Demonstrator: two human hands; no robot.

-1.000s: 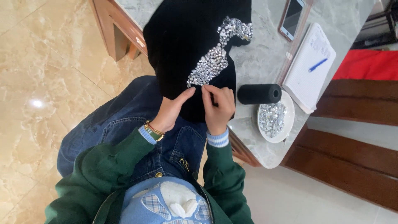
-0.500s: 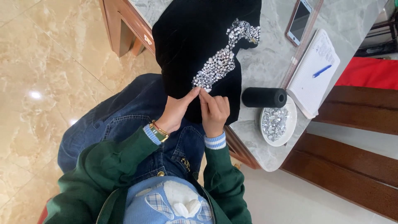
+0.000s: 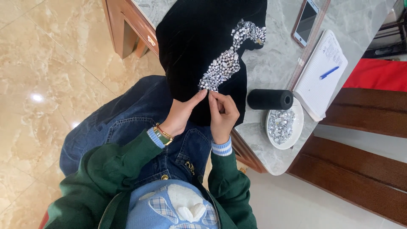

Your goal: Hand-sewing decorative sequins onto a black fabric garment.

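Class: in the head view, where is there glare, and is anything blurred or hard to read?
Head view: a bright glare spot on the polished floor; rhinestones glint on the black fabric, whose folds vanish in darkness; both hands look sharp.

A room in a home, set up as a corner for hand embellishment work: polished beige marble floor (image 3: 46, 55), a marble-topped desk (image 3: 275, 63) on a carved wooden frame, and dark wooden steps (image 3: 360, 169) beside it. On the desk lie black velvet cloth (image 3: 199, 38) with a rhinestone appliqué (image 3: 227, 63), a spool of black thread (image 3: 270, 99), a dish of loose rhinestones (image 3: 285, 127), a notepad with pen (image 3: 321, 76), a ruler and a phone (image 3: 306, 22)
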